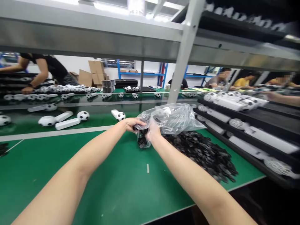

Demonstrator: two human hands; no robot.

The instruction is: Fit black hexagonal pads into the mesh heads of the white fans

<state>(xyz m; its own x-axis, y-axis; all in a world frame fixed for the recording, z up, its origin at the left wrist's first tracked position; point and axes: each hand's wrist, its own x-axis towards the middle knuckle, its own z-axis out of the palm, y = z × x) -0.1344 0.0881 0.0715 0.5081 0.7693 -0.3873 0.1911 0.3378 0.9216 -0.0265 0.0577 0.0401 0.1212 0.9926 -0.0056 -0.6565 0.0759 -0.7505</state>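
Observation:
A clear plastic bag (180,117) lies across the green work surface (112,187), its bulk stretching off to the right. Small black pieces show through the film at its near left end. My left hand (134,124) is closed on that end, thumb on top. Beside it, my right hand (153,130) also grips the film, a little blurred. Under and to the right of the bag spreads a large heap of flat black pieces (203,153). The exact kind of these pieces is too small to tell.
White handles with football-patterned ends (70,122) lie along the belt behind. Stacked black trays (246,134) holding white parts stand on the right. A metal post (181,62) and overhead beam (93,23) frame the bench. A co-worker (47,68) leans in at far left; others sit behind.

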